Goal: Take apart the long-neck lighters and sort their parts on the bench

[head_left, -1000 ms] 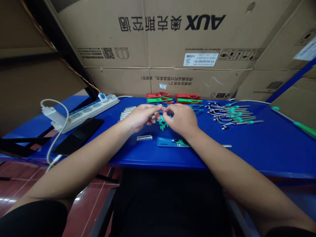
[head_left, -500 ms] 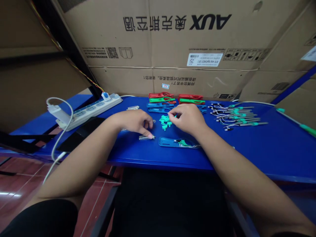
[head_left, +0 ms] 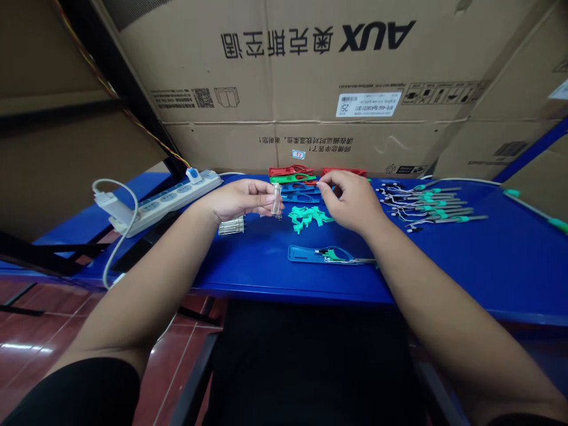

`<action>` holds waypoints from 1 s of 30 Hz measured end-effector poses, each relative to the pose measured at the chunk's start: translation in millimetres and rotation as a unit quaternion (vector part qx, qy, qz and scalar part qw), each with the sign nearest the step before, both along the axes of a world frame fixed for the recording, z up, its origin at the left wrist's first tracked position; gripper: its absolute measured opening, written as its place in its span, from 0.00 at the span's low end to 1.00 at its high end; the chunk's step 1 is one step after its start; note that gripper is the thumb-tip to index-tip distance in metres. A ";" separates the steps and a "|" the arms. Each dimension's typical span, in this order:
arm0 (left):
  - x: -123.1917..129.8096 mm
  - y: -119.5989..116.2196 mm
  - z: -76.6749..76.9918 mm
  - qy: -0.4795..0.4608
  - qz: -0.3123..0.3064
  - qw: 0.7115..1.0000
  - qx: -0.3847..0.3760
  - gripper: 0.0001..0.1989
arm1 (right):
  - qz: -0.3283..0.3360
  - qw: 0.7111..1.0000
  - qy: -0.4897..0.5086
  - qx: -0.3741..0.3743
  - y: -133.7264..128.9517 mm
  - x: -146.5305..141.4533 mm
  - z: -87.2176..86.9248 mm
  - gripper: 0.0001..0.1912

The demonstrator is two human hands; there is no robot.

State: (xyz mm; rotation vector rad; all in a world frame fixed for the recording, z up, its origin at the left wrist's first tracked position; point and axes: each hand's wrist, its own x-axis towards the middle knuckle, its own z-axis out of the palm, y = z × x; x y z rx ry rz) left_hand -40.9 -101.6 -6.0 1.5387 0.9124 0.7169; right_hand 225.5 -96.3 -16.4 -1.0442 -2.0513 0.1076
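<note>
the thing i'd worry about here is the clear tube (head_left: 276, 199). it's small and smooth, and i've only got it pinched upright between the thumb and fingertips of my left hand (head_left: 242, 200), so a sweaty grip or a clumsy squeeze could pop it loose. if it fell, it could roll across the blue table (head_left: 252, 283) and off the front edge onto the red tile floor (head_left: 39, 319). can't tell from here if it's glass or plastic, but glass would likely crack. the loose tubes (head_left: 231, 225) lying just below my left hand are at risk too, since a careless drop of the wrist could nudge them and send them rolling. my right hand (head_left: 352, 201) is the other problem: it's knuckles-up and half closed, fingers (head_left: 333, 187) curled and pinched together over the blue clips (head_left: 300, 198), but i can't tell if there's anything tiny between them. the green plastic bits (head_left: 307, 218) are loose just beside that hand, so dragging it could scatter them into the clips and mix everything up. the blue holder (head_left: 310, 254) sits nearer the table edge, with its thin wire exposed, and could snag on my right forearm. both forearms come in from the bottom corners and meet over the middle, with the left palm turned up and inward.
</note>
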 end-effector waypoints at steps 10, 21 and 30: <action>12.3 3.5 -17.1 -0.070 -0.026 0.996 -0.038 0.24 | 0.074 0.996 -0.017 -0.043 -2.1 -4.6 -3.7 0.06; 22.6 -1.6 -15.5 -0.039 0.009 0.998 0.045 0.22 | 0.087 0.993 -0.060 -0.050 -6.4 -8.9 -7.4 0.05; 29.4 -2.7 -15.9 -0.025 -0.010 0.999 0.027 0.23 | 0.053 0.994 -0.063 -0.072 -7.0 -9.9 -5.0 0.06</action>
